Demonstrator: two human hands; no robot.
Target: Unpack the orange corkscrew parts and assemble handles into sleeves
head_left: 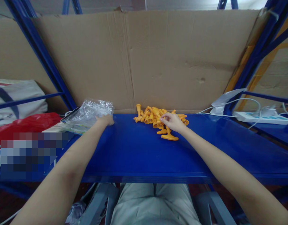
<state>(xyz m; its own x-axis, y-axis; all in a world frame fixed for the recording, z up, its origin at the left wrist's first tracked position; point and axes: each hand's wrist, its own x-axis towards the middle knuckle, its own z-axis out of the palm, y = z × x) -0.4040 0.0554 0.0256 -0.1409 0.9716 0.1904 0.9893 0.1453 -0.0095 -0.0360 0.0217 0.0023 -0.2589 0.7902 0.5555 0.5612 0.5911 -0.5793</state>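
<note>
A heap of orange plastic pieces [149,118] lies at the back of the blue shelf, several with flared cup-like ends. My right hand [172,122] reaches into its right side, thumb and fingertips pinched on one orange piece that is partly covered by the hand. Just in front of that hand, a piece with a curved T-shaped handle [169,137] rests on the shelf. Over at the left, a crumpled clear plastic bag [87,114] is in the grasp of my left hand [106,120]; its fingers are partly hidden.
The blue metal shelf [134,156] spans the front, backed by a tall cardboard sheet [169,62]. A white power strip [261,117] with cables sits at the right. Red plastic [26,126] lies at the left. Blue uprights [42,53] frame both sides.
</note>
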